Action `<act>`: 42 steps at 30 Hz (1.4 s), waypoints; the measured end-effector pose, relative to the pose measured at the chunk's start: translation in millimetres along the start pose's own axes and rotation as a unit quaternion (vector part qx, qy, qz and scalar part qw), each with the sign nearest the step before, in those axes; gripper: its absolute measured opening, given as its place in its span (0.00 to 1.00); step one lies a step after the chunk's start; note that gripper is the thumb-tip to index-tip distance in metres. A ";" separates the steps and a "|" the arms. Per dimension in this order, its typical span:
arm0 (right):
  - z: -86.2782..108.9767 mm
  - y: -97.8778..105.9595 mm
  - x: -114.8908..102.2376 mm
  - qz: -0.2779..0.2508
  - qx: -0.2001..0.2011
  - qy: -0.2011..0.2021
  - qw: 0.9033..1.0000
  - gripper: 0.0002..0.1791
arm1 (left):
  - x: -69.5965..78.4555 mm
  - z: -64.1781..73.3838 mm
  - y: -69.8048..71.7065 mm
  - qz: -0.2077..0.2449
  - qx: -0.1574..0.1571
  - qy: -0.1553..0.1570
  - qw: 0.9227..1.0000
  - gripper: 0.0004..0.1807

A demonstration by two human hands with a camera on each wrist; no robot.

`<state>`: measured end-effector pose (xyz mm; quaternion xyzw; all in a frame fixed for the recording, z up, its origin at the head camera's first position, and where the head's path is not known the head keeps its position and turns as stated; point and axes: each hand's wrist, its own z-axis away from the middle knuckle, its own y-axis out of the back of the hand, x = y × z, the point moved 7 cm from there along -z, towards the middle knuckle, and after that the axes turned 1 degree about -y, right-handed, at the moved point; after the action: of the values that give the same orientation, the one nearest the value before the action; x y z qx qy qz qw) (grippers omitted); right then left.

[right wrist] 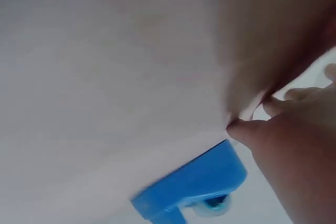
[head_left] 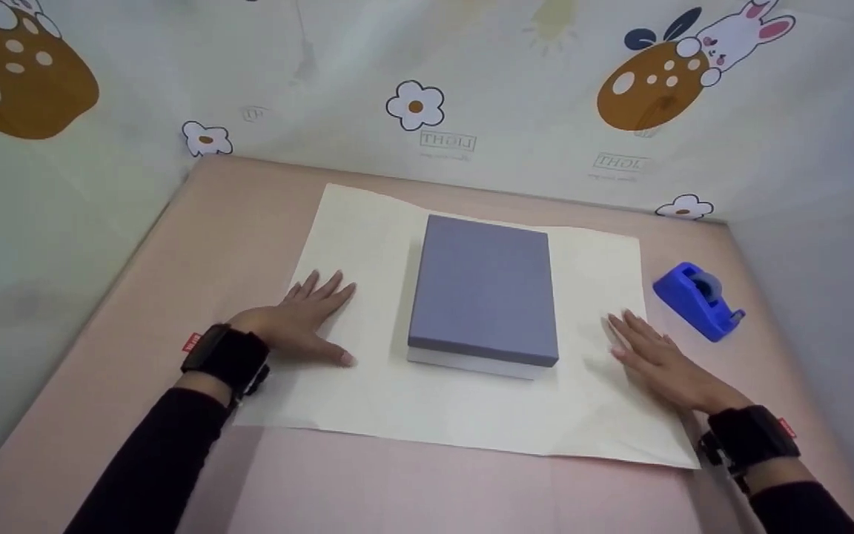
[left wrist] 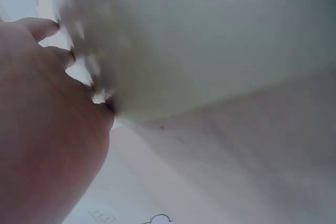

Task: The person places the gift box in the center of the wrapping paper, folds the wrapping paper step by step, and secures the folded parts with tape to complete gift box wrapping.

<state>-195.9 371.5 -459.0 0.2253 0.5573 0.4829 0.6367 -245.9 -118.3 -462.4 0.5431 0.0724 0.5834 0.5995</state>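
A large cream sheet of paper [head_left: 368, 400] lies on the pink table, with a box [head_left: 482, 289] in its middle. The box has a blue-grey lid, and a white lower part shows along its near side. My left hand [head_left: 297, 322] rests on the left part of the sheet, fingers spread and thumb out toward the box. On the right side, my right hand [head_left: 660, 363] lies over the sheet's edge with its fingers straight and close together. In the wrist views, the fingertips of the left hand [left wrist: 47, 114] and right hand [right wrist: 294, 140] meet the pale surface.
A blue tape dispenser [head_left: 697, 300] with a roll of tape stands on the table [head_left: 464, 489], to the right of the sheet, beyond the right hand. A pale printed curtain [head_left: 323, 81] with flowers and rabbits hangs behind the table and along both sides.
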 end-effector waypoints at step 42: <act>-27.0 89.9 -70.7 -0.188 0.076 -0.065 0.977 0.19 | -54.4 50.9 37.6 0.113 0.148 0.124 0.975 0.20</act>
<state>-247.5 342.3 -357.5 0.1956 0.5822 0.2950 0.7320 -249.3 -199.6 -444.1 0.5543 0.1699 0.6926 0.4291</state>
